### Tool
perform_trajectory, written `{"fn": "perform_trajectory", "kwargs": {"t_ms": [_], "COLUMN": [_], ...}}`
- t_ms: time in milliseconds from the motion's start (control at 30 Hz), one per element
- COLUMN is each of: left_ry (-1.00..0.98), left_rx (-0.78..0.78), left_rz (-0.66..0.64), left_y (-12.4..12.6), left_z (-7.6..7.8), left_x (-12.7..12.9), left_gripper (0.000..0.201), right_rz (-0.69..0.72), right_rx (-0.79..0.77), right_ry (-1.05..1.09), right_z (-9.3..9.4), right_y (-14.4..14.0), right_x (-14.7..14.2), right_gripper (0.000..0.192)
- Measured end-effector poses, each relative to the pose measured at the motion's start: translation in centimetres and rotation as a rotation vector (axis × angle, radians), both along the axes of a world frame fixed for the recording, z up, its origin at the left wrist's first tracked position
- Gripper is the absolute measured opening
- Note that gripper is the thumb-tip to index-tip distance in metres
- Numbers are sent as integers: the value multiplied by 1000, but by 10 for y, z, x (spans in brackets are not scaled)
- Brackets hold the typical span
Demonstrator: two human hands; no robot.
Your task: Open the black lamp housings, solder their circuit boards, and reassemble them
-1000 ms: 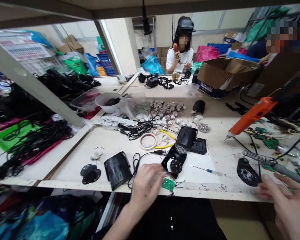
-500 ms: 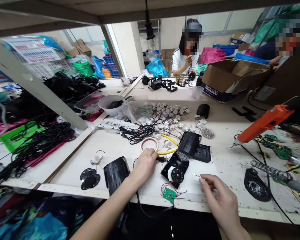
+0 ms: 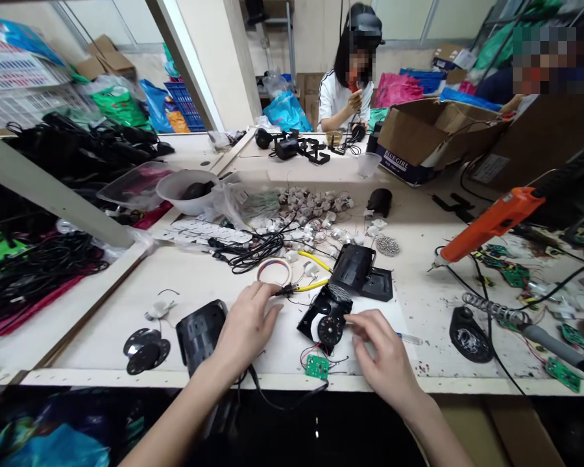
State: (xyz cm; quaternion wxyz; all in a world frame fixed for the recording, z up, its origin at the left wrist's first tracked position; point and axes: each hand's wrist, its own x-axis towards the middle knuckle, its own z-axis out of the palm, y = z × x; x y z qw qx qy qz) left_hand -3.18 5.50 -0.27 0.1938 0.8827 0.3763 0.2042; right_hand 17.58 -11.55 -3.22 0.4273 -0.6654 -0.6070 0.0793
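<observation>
Pinching the black plug (image 3: pixel 288 290), left hand (image 3: pixel 246 326) grip; right hand (image 3: pixel 383 347) fingers together on black housing (image 3: pixel 325 316).

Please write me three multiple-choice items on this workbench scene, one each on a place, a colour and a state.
1. Where does the small circuit board lie?
A. In the cardboard box
B. Near the bench's front edge, between the two hands
C. In the white bowl

2. What colour is the glue gun on the right of the bench?
A. Orange
B. Blue
C. White

3. What is the right hand doing?
A. Gripping the glue gun
B. Resting flat on a bare bench
C. Fingertips at the open black housing

Answers: 1 B, the green board sits by the front edge between the left hand and the right hand. 2 A, its body is plainly orange. 3 C, its fingers meet the housing beside the round part.
</observation>
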Motion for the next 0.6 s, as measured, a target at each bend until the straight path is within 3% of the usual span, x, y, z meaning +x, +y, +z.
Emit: {"fn": "perform_trajectory", "kwargs": {"t_ms": [167, 467, 600], "left_ry": [-165, -236, -235], "left_rx": [-233, -322, -286], "left_rz": [-131, -175, -248], "left_y": [-36, -42, -39], "left_z": [-9, -22, -21], "left_x": [2, 11, 10], "left_gripper": [28, 41, 41], "right_rz": [168, 71, 11], "right_rx": [-84, -151, -29], "right_ry": [3, 100, 157], "right_z": [0, -2, -4], "right_y": [3, 21, 26], "right_x": [-8, 0, -2], "right_gripper": [52, 57, 36]}}
